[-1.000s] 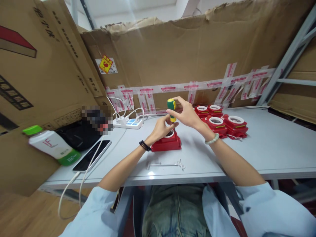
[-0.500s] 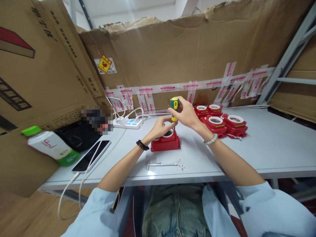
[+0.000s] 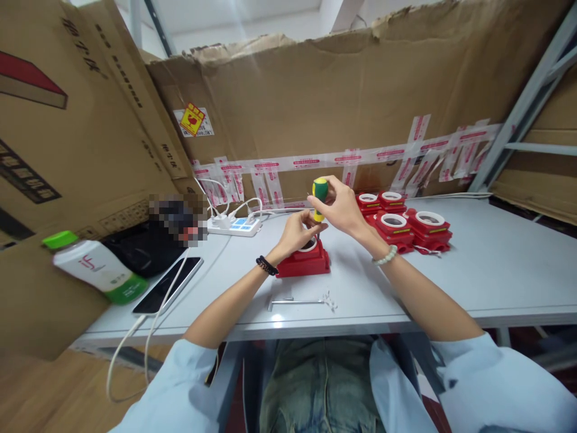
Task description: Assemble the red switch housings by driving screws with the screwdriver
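A screwdriver (image 3: 320, 191) with a green and yellow handle stands upright over the right side of a red housing (image 3: 303, 265) that has a white ring on top. My right hand (image 3: 339, 204) is closed around the handle. Lower down, my left hand (image 3: 298, 231) pinches the screwdriver near its yellow collar, just above the housing, hiding part of the ring. The tip is hard to make out behind the fingers. In front of the housing lie an L-shaped metal rod (image 3: 297, 302) and several small whitish pieces (image 3: 330, 301).
Several more red housings with white rings (image 3: 430, 233) stand at the back right. To the left are a power strip (image 3: 238, 226) with plugs, a phone (image 3: 169, 285) with a white cable, a bottle (image 3: 97, 269) and a black bag (image 3: 139, 246). Cardboard (image 3: 293, 102) walls the back.
The screwdriver handle has turned slightly in my right hand, showing more green. My left hand and wrist have shifted a little to the right.
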A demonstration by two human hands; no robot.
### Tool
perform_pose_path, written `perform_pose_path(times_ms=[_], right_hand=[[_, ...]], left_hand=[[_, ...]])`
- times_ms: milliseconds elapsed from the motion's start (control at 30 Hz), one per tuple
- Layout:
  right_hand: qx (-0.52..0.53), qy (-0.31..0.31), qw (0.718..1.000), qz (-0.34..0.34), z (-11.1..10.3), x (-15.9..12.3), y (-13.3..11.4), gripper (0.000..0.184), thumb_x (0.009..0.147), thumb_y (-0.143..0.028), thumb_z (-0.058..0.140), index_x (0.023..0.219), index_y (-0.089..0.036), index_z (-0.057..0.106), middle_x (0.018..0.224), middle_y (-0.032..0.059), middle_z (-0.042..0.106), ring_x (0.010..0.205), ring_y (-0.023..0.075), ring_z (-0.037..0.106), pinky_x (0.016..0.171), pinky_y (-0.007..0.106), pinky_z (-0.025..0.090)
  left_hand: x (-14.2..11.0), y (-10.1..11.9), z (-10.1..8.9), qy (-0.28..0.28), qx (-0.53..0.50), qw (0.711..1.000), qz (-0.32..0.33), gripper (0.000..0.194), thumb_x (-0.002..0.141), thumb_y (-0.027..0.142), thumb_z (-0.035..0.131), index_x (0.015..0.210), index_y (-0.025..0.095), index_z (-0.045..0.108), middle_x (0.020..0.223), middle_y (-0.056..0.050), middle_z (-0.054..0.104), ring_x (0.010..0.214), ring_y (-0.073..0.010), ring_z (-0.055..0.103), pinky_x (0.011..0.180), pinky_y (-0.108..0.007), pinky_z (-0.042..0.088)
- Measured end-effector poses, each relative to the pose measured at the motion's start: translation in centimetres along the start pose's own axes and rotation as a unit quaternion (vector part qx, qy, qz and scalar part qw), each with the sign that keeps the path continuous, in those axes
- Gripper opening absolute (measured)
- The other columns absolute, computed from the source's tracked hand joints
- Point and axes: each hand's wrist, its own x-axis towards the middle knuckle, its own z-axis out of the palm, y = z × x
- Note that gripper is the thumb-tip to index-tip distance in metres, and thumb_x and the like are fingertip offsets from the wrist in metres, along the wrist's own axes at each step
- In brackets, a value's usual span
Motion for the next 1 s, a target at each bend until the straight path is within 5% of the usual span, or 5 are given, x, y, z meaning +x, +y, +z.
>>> perform_pose_path(times_ms=[233, 400, 567, 767, 1000], right_hand=[[-0.005, 0.008, 1.0, 0.0, -0.1, -0.1, 0.1, 0.028, 0.077, -0.032, 0.063, 0.101, -0.019, 0.058, 0.082, 0.0019, 0.068, 0.071, 0.0176, 0.065, 0.069, 0.032, 0.052], [0.014, 0.0, 1.0, -0.002, 0.0, -0.1, 0.1, 0.031, 0.076, -0.032, 0.065, 0.102, -0.018, 0.059, 0.089, 0.0041, 0.071, 0.077, 0.0189, 0.068, 0.074, 0.033, 0.053], [0.005, 0.003, 1.0, -0.001, -0.1, -0.1, 0.0, 0.03, 0.077, -0.034, 0.064, 0.102, -0.019, 0.059, 0.086, 0.0031, 0.07, 0.076, 0.0184, 0.067, 0.072, 0.032, 0.052], [-0.063, 0.013, 0.998, 0.01, -0.4, 0.0, -0.2, 0.027, 0.077, -0.038, 0.064, 0.096, -0.019, 0.061, 0.078, 0.0025, 0.065, 0.065, 0.0174, 0.057, 0.065, 0.032, 0.047], [-0.031, 0.018, 0.999, 0.009, -0.7, 0.1, -0.2, 0.034, 0.077, -0.045, 0.066, 0.095, -0.018, 0.061, 0.076, 0.002, 0.064, 0.067, 0.0175, 0.058, 0.068, 0.032, 0.047]], left_hand=[[0.0, 0.2, -0.4, -0.067, -0.011, 0.998, 0.005, 0.022, 0.081, 0.035, 0.065, 0.085, 0.014, 0.066, 0.085, -0.006, 0.072, 0.08, -0.0181, 0.067, 0.075, -0.029, 0.05], [0.0, 0.3, -0.2, 0.017, 0.031, 0.999, 0.002, 0.029, 0.071, 0.039, 0.075, 0.075, 0.014, 0.06, 0.071, -0.003, 0.067, 0.065, -0.0148, 0.06, 0.066, -0.027, 0.047], [0.1, 0.5, -0.6, -0.049, 0.018, 0.999, 0.015, 0.02, 0.08, 0.034, 0.064, 0.082, 0.014, 0.067, 0.082, -0.005, 0.072, 0.077, -0.017, 0.065, 0.075, -0.028, 0.048], [0.2, 0.5, -0.2, -0.001, 0.062, 0.998, 0.024, 0.031, 0.076, 0.044, 0.069, 0.079, 0.014, 0.062, 0.075, -0.004, 0.068, 0.068, -0.0157, 0.059, 0.066, -0.028, 0.045], [0.2, 1.5, -1.3, -0.173, 0.214, 0.96, -0.051, 0.027, 0.076, 0.04, 0.063, 0.085, 0.016, 0.07, 0.08, -0.002, 0.07, 0.071, -0.0161, 0.06, 0.066, -0.026, 0.042]])
